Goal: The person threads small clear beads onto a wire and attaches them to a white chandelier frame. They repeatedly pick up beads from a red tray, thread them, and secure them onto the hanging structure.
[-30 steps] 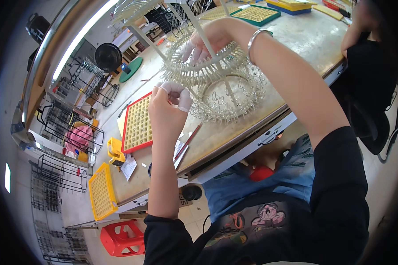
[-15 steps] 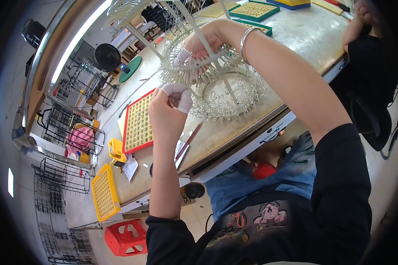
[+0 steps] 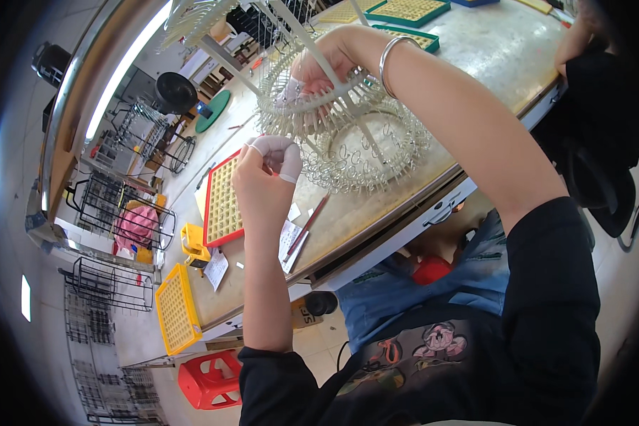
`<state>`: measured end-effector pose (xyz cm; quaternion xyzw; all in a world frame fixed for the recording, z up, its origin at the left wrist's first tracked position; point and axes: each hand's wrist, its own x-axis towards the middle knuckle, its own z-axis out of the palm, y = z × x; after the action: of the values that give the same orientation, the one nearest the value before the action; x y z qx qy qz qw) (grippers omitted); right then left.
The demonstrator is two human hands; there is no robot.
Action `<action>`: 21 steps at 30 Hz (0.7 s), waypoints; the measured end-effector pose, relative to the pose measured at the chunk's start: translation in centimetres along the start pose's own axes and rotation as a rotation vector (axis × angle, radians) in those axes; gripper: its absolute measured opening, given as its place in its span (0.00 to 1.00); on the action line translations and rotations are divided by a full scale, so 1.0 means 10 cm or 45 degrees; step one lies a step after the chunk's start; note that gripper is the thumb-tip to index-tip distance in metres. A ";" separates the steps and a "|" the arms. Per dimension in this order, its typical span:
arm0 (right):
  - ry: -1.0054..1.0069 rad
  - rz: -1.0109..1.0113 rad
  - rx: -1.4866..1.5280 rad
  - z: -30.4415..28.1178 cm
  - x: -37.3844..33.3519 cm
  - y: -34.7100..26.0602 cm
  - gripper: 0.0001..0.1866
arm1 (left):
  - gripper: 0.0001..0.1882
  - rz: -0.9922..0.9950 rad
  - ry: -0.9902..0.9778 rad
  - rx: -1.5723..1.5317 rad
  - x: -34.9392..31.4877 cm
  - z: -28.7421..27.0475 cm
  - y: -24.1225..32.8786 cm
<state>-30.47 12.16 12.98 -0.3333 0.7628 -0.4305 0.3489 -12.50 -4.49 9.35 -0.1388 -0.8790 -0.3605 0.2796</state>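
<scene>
A pale tiered round rack (image 3: 310, 122) stands on the table, its rings fringed with many thin wire hooks. Small loop-shaped wire pieces hang around its bottom tier (image 3: 412, 167). White covers wrap the thumb and forefinger of my left hand (image 3: 266, 165), curled together in a pinch just left of the rack. Whatever lies between those fingertips is too small to make out. My right hand (image 3: 325, 69) reaches over from the right into the middle tier, behind an upright post. Hooks and the post partly hide its fingers, so their grip does not show.
Left of the rack lies a red-framed tray (image 3: 224, 199) of small cells; a yellow tray (image 3: 177, 311) sits at the table corner. Nearby are a yellow dispenser (image 3: 194, 243), a dark red pen (image 3: 309, 226) and paper slips. Green trays (image 3: 408, 14) lie farther back. Another person's arm (image 3: 575, 42) rests at right.
The whole view has shifted slightly. My left hand has drawn a little left, away from the rack's hooks. My right hand stays within the middle tier.
</scene>
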 end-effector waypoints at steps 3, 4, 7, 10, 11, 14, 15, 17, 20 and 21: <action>0.024 -0.008 0.047 0.03 0.04 0.00 0.17 | 0.05 0.003 0.045 0.026 0.00 0.02 -0.02; 0.026 -0.006 0.047 0.02 0.04 0.00 0.17 | 0.04 0.017 0.073 0.039 0.01 0.03 -0.02; 0.007 0.004 0.043 0.01 0.03 -0.01 0.16 | 0.04 0.077 0.142 0.070 0.01 0.04 0.00; 0.045 0.057 0.070 -0.03 -0.03 0.00 0.15 | 0.04 0.134 0.205 0.115 -0.04 0.04 0.06; 0.079 0.071 0.001 0.05 -0.08 -0.09 0.15 | 0.04 0.141 0.231 0.146 -0.10 -0.01 0.05; 0.398 -0.012 -0.085 0.20 -0.27 -0.20 0.15 | 0.05 0.176 0.295 0.239 -0.26 -0.09 0.02; 0.633 -0.128 -0.031 0.22 -0.31 -0.16 0.15 | 0.05 0.195 0.318 0.207 -0.33 -0.08 -0.02; 1.126 -0.228 -0.293 0.30 -0.55 -0.22 0.14 | 0.06 0.240 0.363 0.132 -0.51 0.02 -0.18; 1.612 -0.639 -0.179 0.43 -0.66 -0.12 0.14 | 0.07 0.195 0.376 0.080 -0.86 0.19 -0.57; 1.564 -0.674 -0.085 0.47 -0.71 -0.10 0.14 | 0.08 0.158 0.385 0.093 -0.96 0.23 -0.68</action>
<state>-22.61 15.48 13.82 -0.2140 0.7282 -0.5894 -0.2766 -8.69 -8.04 -1.52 -0.1268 -0.8292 -0.3272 0.4352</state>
